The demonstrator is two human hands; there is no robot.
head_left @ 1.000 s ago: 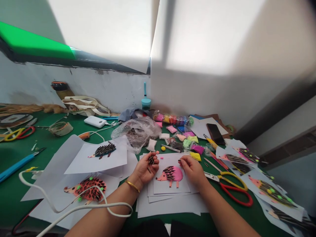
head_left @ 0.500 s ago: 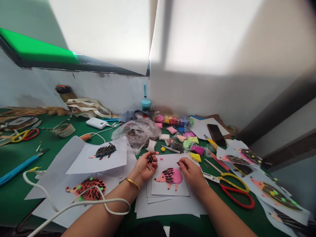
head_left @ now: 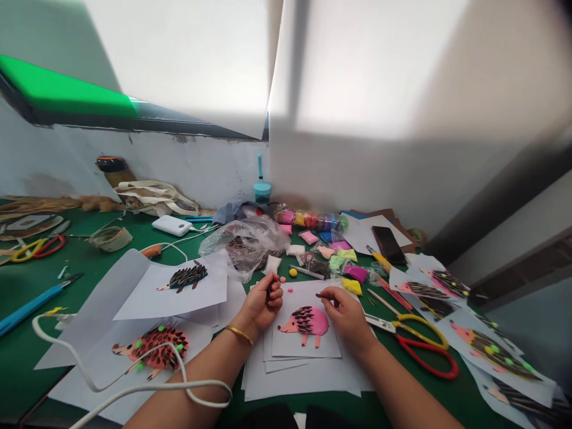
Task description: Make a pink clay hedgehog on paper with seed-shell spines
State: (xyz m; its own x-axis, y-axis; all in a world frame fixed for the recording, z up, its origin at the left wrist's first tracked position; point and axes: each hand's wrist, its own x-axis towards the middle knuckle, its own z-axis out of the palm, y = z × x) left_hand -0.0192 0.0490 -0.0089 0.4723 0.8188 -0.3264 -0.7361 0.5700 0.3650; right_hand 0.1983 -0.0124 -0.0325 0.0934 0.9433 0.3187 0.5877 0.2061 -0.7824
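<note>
Fingers of the left hand (head_left: 261, 304) have curled further over the dark seeds (head_left: 269, 296) since the earlier frame, leaving fewer in sight. Between both hands, slightly nearer the wearer, the pink hedgehog (head_left: 318, 320) lies flat on white paper (head_left: 285, 347). Palm inward, the left hand is loosely closed; the right hand (head_left: 343, 308) reaches in, thumb and forefinger pinching one small dark piece (head_left: 319, 295)
</note>
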